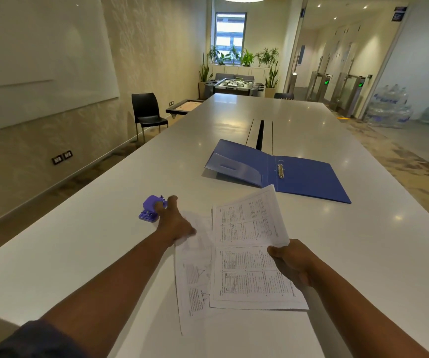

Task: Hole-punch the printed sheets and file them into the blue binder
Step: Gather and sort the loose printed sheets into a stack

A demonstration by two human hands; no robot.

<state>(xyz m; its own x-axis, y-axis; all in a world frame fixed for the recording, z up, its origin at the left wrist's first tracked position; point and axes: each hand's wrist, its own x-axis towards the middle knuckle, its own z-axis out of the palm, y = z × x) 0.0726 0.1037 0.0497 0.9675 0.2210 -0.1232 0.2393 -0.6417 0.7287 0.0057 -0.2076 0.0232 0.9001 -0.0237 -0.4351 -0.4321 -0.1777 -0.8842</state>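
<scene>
The head view looks down a long white tabletop (105, 254). Far on the left a black chair (147, 112) stands by the wall.

On the left side of the tabletop sits a small purple hole punch (151, 206). The left hand (173, 220) reaches out to it. Its fingers are spread, and the fingertips (159, 208) touch the right side of the punch. This grip is not closed around the punch. The heel of the hand lies over the top corner of a printed sheet (191, 275) that rests flat on the tabletop.

Just to the right, a second lot of printed sheets (249, 251) lies partly over that flat sheet. The far half of these pages bends up off the tabletop. The near half lies flat. The right hand (294, 262) pinches them at their right edge, with the thumb on top. How many pages are in this grip cannot be told.

Farther away and to the right, the blue binder (306, 177) lies open on the tabletop, apart from the pages. Its metal rings (280, 171) sit in the middle. Its left cover is tilted up a little.
</scene>
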